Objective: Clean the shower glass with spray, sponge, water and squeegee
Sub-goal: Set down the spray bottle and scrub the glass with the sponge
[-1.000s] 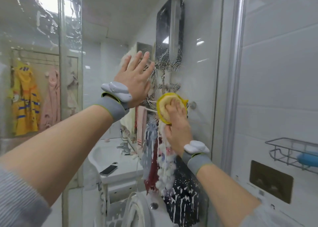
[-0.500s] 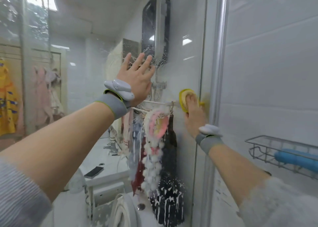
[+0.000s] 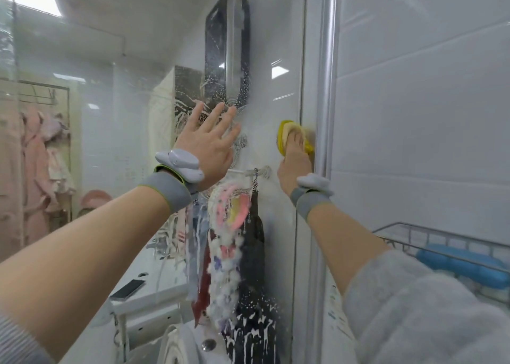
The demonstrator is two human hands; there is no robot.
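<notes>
The shower glass (image 3: 276, 46) fills the middle of the view, streaked with white foam low down and around the dark panel behind it. My left hand (image 3: 209, 145) presses flat on the glass, fingers spread. My right hand (image 3: 295, 156) pushes a yellow sponge (image 3: 283, 134) against the glass, right beside the metal frame post (image 3: 327, 87) at the pane's right edge. The fingers lie over the sponge.
White tiled wall (image 3: 427, 115) stands right of the post, with a wire shelf (image 3: 441, 239) holding a blue object (image 3: 463, 265). Through the glass I see hanging towels and cloths (image 3: 229, 239), a sink counter with a phone (image 3: 128, 289), and clothes (image 3: 36, 170) far left.
My right hand has slid the sponge to the right across the glass, from the middle to the frame post. My left hand stays flat on the glass.
</notes>
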